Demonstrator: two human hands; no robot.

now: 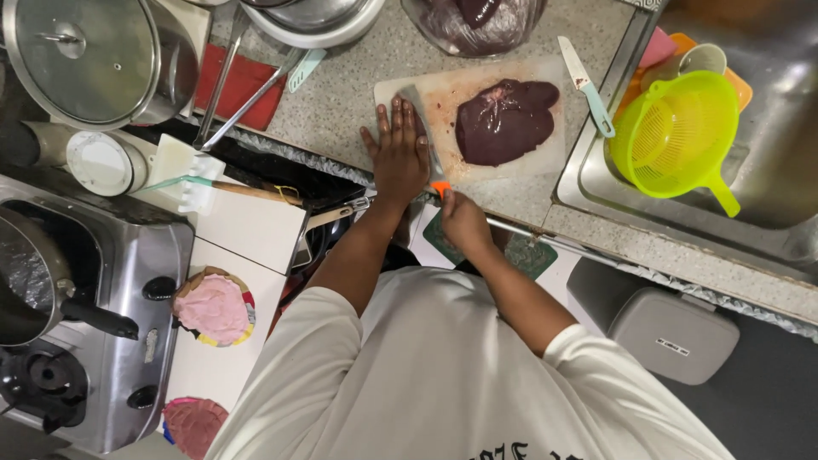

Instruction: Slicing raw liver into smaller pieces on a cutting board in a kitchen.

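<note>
A dark red slab of raw liver (pixel 504 119) lies on a pale cutting board (pixel 545 158) on the speckled counter. My left hand (pixel 399 152) lies flat with fingers spread at the board's left edge, over the blade of a knife (pixel 411 94), just left of the liver. My right hand (pixel 464 220) is closed around that knife's orange handle (pixel 440 186) at the counter's front edge. The blade runs away from me under my left palm.
A clear bag of more dark meat (pixel 477 21) sits behind the board. A small teal-handled knife (pixel 588 85) lies by the sink (pixel 767 196), which holds a green colander (pixel 673 132). At left are a lidded pot (pixel 94 55), utensils and a gas stove (pixel 94 324).
</note>
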